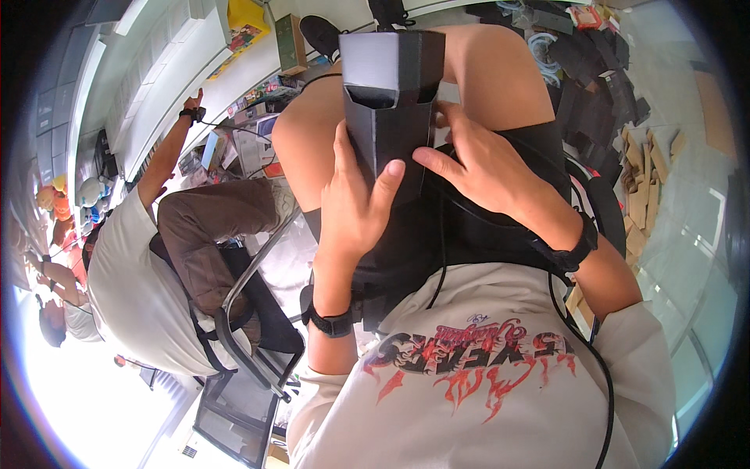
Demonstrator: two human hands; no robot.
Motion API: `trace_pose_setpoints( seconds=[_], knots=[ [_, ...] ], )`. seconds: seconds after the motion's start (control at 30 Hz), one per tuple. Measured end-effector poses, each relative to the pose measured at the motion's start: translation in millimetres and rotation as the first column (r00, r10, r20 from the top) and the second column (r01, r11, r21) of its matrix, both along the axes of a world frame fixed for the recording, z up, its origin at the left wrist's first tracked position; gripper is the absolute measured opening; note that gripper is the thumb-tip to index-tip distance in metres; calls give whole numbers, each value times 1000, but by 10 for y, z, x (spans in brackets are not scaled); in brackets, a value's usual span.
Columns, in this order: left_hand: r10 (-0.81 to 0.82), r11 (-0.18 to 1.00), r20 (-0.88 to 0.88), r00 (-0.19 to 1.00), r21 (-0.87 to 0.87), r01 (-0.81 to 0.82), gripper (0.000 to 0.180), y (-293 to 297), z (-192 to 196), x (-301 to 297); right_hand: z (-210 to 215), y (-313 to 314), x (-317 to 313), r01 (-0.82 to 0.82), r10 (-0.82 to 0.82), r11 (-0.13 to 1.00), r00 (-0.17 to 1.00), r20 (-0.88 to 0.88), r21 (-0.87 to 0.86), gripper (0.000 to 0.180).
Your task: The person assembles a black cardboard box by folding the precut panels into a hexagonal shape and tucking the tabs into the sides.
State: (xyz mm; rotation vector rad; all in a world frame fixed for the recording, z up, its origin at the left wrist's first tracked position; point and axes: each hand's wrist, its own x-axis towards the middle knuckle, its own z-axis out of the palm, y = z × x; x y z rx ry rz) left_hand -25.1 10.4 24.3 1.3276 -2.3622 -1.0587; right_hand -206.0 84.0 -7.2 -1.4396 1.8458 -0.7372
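Box (393, 123) (black, faceted) between hands (353, 202)

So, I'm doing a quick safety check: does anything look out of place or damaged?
On the floor at right, black pieces lie in a jumbled heap and cardboard pieces are strewn nearby, which looks untidy. The held box shows no clear damage.

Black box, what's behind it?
Legs show on both sides of the box, and shoes past its upper end. Whatever is straight behind it is covered.
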Motion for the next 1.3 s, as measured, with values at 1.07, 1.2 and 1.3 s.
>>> trace_pose_setpoints(
  seconds=[1.07,1.2,1.3],
  knots=[
    [-99,972,-301,949,173,157,80,-10,-218,121,30,-51,0,-221,217,896,975,-54,-386,64],
    [-29,953,-330,944,277,126,73,-35,-172,86,65,-75,-47,-254,240,906,967,-83,-339,52],
    [-35,958,-259,965,266,106,65,-54,-165,103,66,-72,-73,-226,228,891,973,-42,-394,48]
  ],
)
